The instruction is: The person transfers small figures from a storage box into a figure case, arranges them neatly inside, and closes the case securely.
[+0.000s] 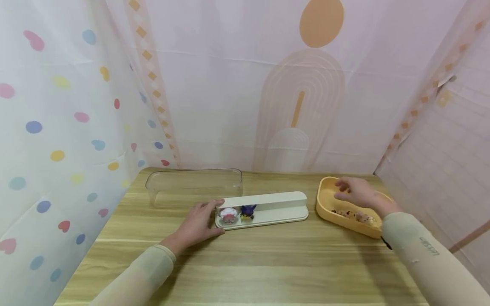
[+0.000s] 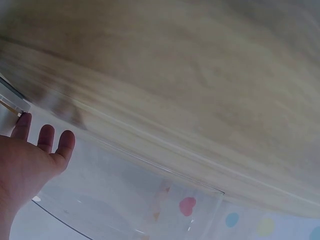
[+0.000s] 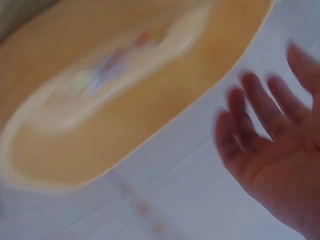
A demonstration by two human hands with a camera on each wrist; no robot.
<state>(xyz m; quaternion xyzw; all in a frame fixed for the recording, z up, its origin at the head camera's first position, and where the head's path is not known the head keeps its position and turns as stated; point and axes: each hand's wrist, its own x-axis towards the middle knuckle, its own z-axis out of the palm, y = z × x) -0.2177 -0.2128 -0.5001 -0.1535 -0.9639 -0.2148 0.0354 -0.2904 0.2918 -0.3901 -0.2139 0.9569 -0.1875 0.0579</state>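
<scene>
My left hand [image 1: 196, 224] holds the left end of a cream two-step display stand [image 1: 281, 216], thumb at the front edge and a finger at the back. In the left wrist view its other fingers stretch out free. Two small figurines stand on the lower step by that hand: a white one with a pinkish face [image 1: 228, 216] and a purple one with pointed ears [image 1: 248, 211]. Over the yellow tray [image 1: 324, 208] hovers my right hand [image 1: 357, 193], its fingers loosely bent with nothing between them. Several small figurines [image 1: 356, 216] lie in the tray, blurred in the right wrist view.
Behind the left hand, a clear plastic box [image 1: 195, 180] stands at the table's back left. Printed curtains [image 1: 214, 106] hang along the back and both sides. The wooden tabletop [image 1: 245, 267] stretches forward from the stand.
</scene>
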